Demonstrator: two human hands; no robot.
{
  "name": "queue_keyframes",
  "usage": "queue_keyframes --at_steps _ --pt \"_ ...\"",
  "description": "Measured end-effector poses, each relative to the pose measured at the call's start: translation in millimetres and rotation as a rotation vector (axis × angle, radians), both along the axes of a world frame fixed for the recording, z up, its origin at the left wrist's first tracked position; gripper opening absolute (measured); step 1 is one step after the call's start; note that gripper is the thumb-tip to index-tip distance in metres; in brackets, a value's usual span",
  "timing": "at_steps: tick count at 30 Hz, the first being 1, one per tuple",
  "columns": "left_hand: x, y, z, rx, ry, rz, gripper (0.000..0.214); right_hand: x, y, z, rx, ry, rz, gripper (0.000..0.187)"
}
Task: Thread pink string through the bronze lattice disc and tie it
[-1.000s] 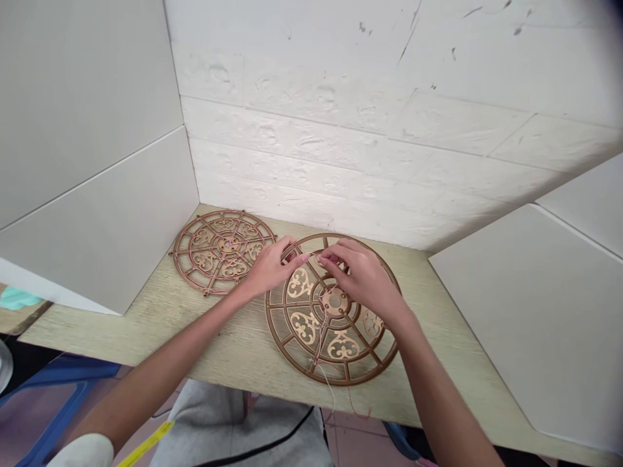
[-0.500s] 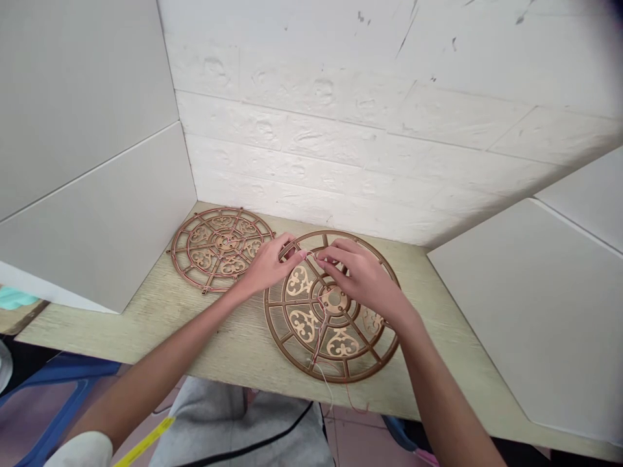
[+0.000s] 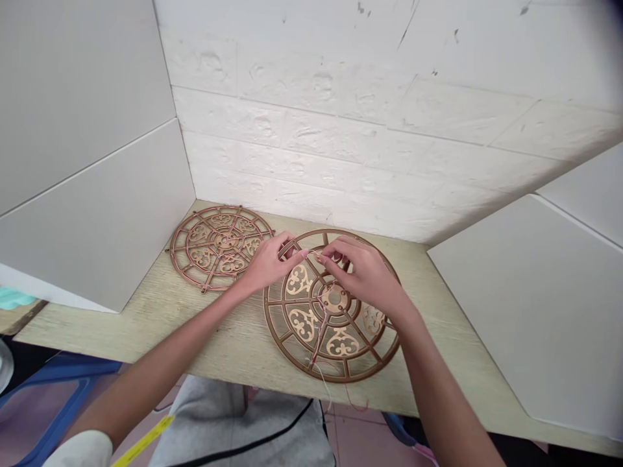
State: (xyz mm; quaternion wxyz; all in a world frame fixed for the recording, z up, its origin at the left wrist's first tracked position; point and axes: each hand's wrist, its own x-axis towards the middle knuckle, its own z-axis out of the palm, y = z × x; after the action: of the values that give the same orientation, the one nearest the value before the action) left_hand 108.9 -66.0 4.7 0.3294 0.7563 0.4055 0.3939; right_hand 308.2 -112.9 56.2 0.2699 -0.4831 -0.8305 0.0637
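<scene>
- Here we go, both hands are in tight over the big piece: the left hand [image 3: 267,264] sits at about 11 o'clock on the large bronze openwork disc [image 3: 287,358], and the right hand [image 3: 363,275] is at about 1 o'clock.
- Look at that grip! The right hand's fingertips are pressed together in a pinch on a thin wire [image 3: 318,337], just above the disc's hub.
- The left hand's fingers are curled together at the upper rim, but can it hold the wire too? Its fingers hide that, so I can't tell.
- The hands are close, nearly fingertip to fingertip, with a fine strand showing between them.
- The large disc lies flat on a light wood-grain shelf [image 3: 146,331], its wire running from the hub down to 6 o'clock, and loose ends hang past the shelf edge.
- Over at the disc's 9 to 10 o'clock sits a smaller bronze openwork disc [image 3: 217,248], flat, wound with coppery wire, and just beside the left hand.
- Behind them, at 12 o'clock, stands a white brick-textured wall [image 3: 341,149], with a grey panel [image 3: 82,155] at 9 o'clock and another grey panel [image 3: 530,311] at 3 o'clock.
- Down at 6 o'clock, below the shelf, the person's grey trousers [image 3: 238,428] are in view.
</scene>
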Motion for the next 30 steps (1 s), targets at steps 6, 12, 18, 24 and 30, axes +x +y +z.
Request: queue_keyframes --at_steps 6,12,18,24,30 --pt "1 0 0.2 0.010 -0.014 0.003 0.036 -5 7 -7.4 0.109 0.071 -0.102 0.014" --pt "-1 0 1.6 0.053 -0.031 0.004 0.036 -9 12 -18.9 0.230 0.129 -0.130 0.015" --pt "0 -2 2.3 0.010 0.035 0.036 0.036 -11 11 -18.8 0.272 0.122 -0.125 0.014" --pt "1 -2 -0.6 0.044 0.053 0.025 0.031 -11 10 -19.5 0.349 0.124 -0.137 0.011" --pt "2 0 -1.6 0.050 0.049 0.019 0.026 -10 11 -23.3 0.339 0.149 -0.135 0.009"
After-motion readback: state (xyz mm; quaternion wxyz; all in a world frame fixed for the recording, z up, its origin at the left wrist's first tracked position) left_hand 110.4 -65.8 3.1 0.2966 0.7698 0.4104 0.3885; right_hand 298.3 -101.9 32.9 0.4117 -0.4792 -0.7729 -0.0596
